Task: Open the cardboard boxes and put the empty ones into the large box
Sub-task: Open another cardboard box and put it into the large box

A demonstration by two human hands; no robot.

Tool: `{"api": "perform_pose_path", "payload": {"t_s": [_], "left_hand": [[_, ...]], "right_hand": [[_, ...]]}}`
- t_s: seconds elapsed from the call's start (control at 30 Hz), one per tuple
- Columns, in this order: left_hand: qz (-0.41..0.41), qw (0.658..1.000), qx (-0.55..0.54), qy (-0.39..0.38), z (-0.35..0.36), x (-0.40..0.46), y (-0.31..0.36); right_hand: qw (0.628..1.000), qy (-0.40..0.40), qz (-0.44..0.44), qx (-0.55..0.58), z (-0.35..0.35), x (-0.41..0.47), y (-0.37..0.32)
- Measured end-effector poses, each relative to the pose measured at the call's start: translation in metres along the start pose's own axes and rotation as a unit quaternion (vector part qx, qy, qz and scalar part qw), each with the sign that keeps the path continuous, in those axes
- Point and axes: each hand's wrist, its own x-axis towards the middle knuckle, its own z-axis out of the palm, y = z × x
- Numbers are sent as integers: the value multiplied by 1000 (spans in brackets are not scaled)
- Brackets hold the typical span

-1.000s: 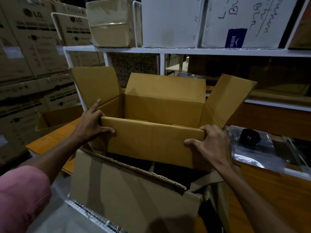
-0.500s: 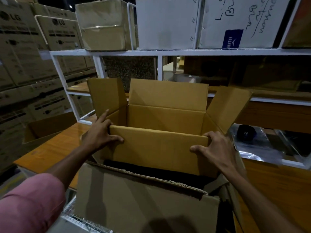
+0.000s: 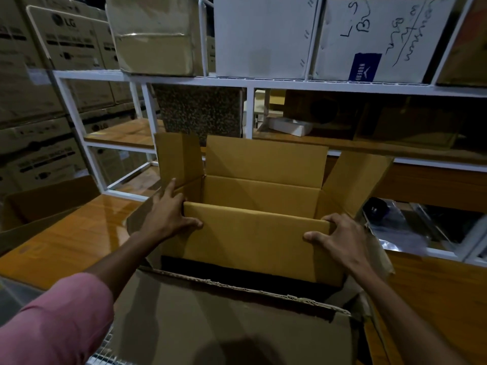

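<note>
The open box (image 3: 253,233), flaps up, sits partly inside the mouth of the large box (image 3: 224,317), near the shelf (image 3: 263,83). The left hand (image 3: 168,214) grips its near-left corner, thumb on the near wall and fingers on the left side. The right hand (image 3: 340,235) grips the near-right corner, fingers curled over the rim.

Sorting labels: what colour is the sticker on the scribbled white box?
Dark blue sticker, white print; head view.

An empty tan cardboard box (image 3: 257,241), flaps open and upright, sits partly inside the large box (image 3: 224,322), whose near flap is ragged.
</note>
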Motion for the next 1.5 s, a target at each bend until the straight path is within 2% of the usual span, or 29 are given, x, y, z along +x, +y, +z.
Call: {"api": "perform_pose_path", "payload": {"t_s": [0.1, 0.17, 0.27, 0.43, 0.53, 0.8, 0.97, 1.1, 1.23, 1.37, 1.43, 1.5], "left_hand": [[-5, 994, 104, 22, 27, -19, 6], [50, 990, 127, 38, 42, -32, 10], [140, 978, 157, 0, 44, -37, 17], [287, 940, 182, -18, 54, -31, 27], [328, 911, 244, -58, 65, -34, 32], [252, 921, 294, -41, 72, -41, 41], [194, 946, 256, -39, 74, -45, 44], [210, 944, 238, -94, 65, -50, 47], [209, 933, 196, -217, 41, -47, 55], [204, 914, 163, -310, 4, -56, 59], [212, 908, 128, -339, -15, -65, 58], [228, 909, 107, -332, -23, -73, 54]], "right_hand": [[1000, -10, 11, 22, 12, 3, -7], [999, -14, 17, 34, 19, 5, -12], [999, -6, 21, 40, 23, 7, -14], [998, -2, 42, 49, 16, 13, -18], [995, -19, 64, 68, 10, 21, -24], [985, -53, 117, 113, -1, 34, -38], [990, -53, 95, 91, -2, 29, -44], [993, -70, 80, 60, -6, 22, -41], [990, -113, 76, -19, -7, 13, -35], [989, -111, 64, -67, -12, -3, -35], [986, -132, 76, -68, -13, -12, -35], [977, -177, 96, -70, -10, -20, -34]]}}
